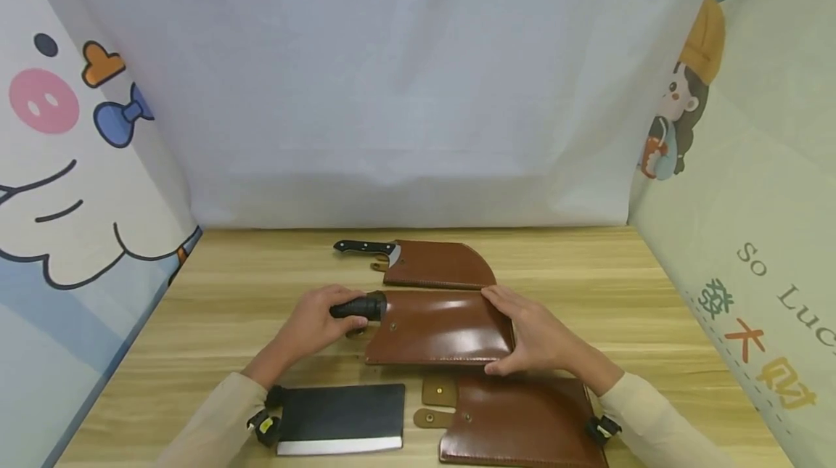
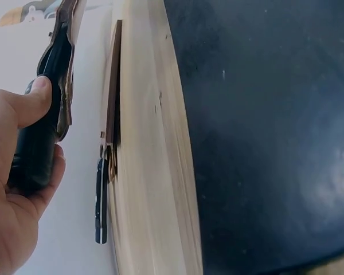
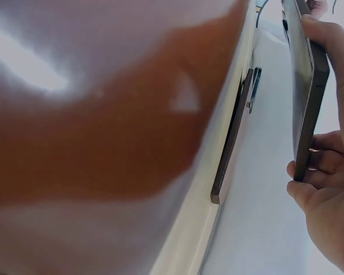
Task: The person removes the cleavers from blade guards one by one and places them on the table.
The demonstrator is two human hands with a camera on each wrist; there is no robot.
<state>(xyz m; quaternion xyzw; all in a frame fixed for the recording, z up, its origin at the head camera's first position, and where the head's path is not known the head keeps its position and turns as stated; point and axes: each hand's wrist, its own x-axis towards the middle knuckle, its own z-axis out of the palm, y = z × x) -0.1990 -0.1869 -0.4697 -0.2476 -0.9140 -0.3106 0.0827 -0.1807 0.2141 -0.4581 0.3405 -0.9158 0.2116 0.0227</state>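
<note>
A cleaver with a black handle point(image 1: 358, 307) is in a brown leather sheath point(image 1: 444, 326), raised over the middle of the table. My left hand point(image 1: 320, 321) grips the handle, thumb on one side and fingers on the other in the left wrist view. At the sheath's right end, my right hand point(image 1: 532, 330) holds its edges between thumb and fingers. The blade is hidden inside the leather. Below, on the table, lie a bare black cleaver blade point(image 1: 342, 413) on the left and another brown sheath point(image 1: 522, 421) with its strap tabs point(image 1: 434, 419) on the right.
Farther back, a sheathed knife point(image 1: 444, 263) with a black riveted handle point(image 1: 362, 246) lies on the wooden table point(image 1: 248, 265). A white cloth backdrop point(image 1: 405, 91) stands behind it. Printed cartoon panels flank both sides.
</note>
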